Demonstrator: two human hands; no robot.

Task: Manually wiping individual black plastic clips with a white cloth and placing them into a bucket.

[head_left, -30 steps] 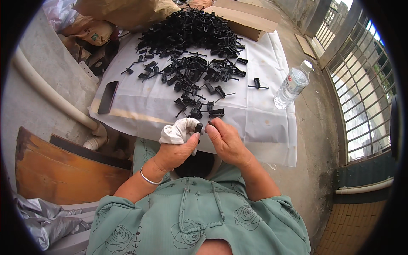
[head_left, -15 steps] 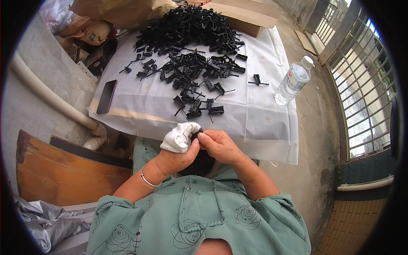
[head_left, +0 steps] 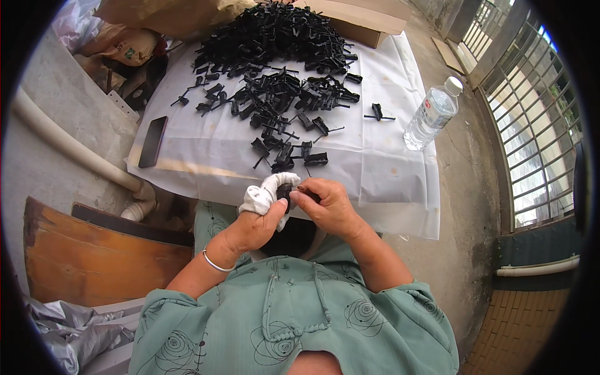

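Note:
My left hand [head_left: 253,231] is closed round a small black plastic part [head_left: 284,192], with a white cloth [head_left: 256,199] bunched over the fingers. The thumb presses on the part's near end. Close beside it, my right hand [head_left: 332,209] has thumb and fingers pinched together at the part's right side. Whatever lies between those fingertips is too small and dark to make out. Beyond my hands, similar black plastic parts [head_left: 281,94] with thin stems lie loose on a white sheet [head_left: 212,140], and a dense heap [head_left: 275,37] of them rises farther back.
A dark phone [head_left: 153,142] lies at the sheet's left edge. On the right stands a clear water bottle [head_left: 432,115] with a white cap, near a single black part [head_left: 379,112]. Behind are a cardboard box [head_left: 356,28] and brown paper [head_left: 175,15]. A pipe [head_left: 75,147] runs along the left.
The right hand has moved slightly right and up, its fingers more curled. The left hand and cloth have turned, so more of the black part shows.

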